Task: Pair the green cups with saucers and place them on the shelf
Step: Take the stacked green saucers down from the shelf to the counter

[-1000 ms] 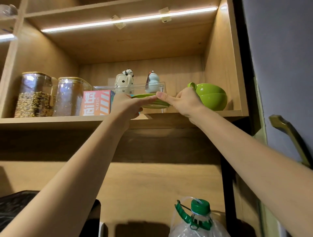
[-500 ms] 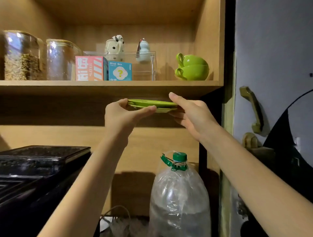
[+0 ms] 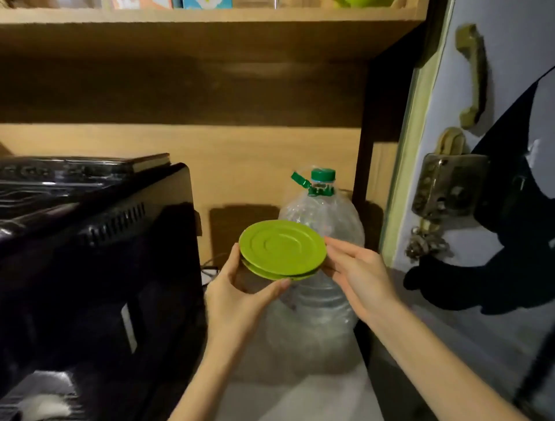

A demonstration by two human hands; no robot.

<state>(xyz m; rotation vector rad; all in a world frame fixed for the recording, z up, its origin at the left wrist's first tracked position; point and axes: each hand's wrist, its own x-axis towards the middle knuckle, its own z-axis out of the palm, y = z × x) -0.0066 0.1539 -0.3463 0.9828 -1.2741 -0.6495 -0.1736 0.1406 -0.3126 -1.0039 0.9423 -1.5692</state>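
Observation:
Two green saucers [image 3: 282, 247] are stacked one on the other, held in the air in front of a water bottle. My left hand [image 3: 237, 288] grips the stack's left and lower rim with thumb and fingers. My right hand [image 3: 357, 276] touches the right rim with its fingertips. The green cups [image 3: 363, 3] show only as a sliver at the top edge, on the wooden shelf [image 3: 210, 16] high above the saucers.
A large clear water bottle [image 3: 318, 300] with a green cap stands right behind the saucers. A black appliance [image 3: 90, 255] fills the left. A door with a brass handle [image 3: 471, 75] and lock [image 3: 447, 186] stands at the right. Boxes sit on the shelf.
Both hands have brought the stacked saucers down from the shelf's height to in front of the water bottle. The view has tilted down, so the shelf is at the top edge.

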